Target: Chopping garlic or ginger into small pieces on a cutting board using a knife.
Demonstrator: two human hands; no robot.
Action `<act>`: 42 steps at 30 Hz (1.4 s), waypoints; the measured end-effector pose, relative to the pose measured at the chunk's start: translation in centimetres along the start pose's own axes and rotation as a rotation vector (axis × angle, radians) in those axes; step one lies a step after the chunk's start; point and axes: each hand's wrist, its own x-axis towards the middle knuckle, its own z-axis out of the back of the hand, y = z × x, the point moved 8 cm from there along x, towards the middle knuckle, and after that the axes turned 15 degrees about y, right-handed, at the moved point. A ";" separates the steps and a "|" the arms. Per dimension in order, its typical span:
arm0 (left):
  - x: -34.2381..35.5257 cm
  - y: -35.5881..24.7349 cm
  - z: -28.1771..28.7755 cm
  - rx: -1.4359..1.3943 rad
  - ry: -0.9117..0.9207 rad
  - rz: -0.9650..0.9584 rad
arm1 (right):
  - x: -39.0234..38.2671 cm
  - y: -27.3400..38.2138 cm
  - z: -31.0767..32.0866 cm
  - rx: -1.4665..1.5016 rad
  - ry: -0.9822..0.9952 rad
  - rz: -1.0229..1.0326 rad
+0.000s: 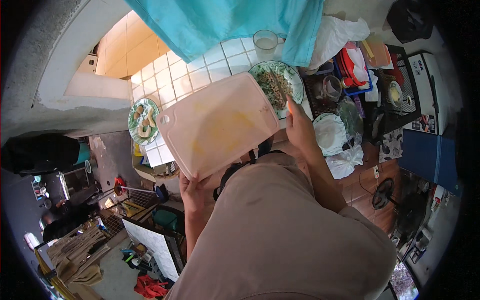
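My left hand (192, 186) is closed on the lower left edge of a pale pink cutting board (220, 122), which is tilted and has yellowish stains. The board's upper right corner reaches the rim of a green-patterned plate (298, 82). Chopped brownish food (270, 82) lies on that plate. My right hand (298, 122) grips a knife (279, 86) whose blade extends over the food; its handle is mostly hidden in my fingers. Beyond the board's left side, a second green-patterned plate (134, 131) carries small brown round pieces and a pale curved piece.
A white tiled counter (185, 75) runs under the board. A clear glass (265, 42) stands by a turquoise curtain (230, 20). At right are a blue basket (369, 82), a plastic bag (345, 162) and a white-covered round thing (330, 134). A fan (384, 194) stands lower right.
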 end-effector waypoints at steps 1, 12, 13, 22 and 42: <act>0.1 -0.4 0.2 0.013 0.000 0.005 | -0.9 1.0 0.6 0.052 -0.028 0.091; -0.3 -0.6 1.5 -0.015 -0.037 -0.023 | -3.1 3.4 -2.6 0.024 0.179 0.059; -0.4 -0.9 1.3 0.005 -0.063 -0.027 | -2.6 1.5 -2.4 0.031 0.156 0.021; 0.3 -3.8 7.6 0.021 -0.133 -0.087 | -1.1 -1.1 -0.9 0.176 -0.025 0.234; 4.7 7.1 19.7 -0.074 0.079 0.154 | -0.3 0.1 -8.4 0.423 0.554 0.243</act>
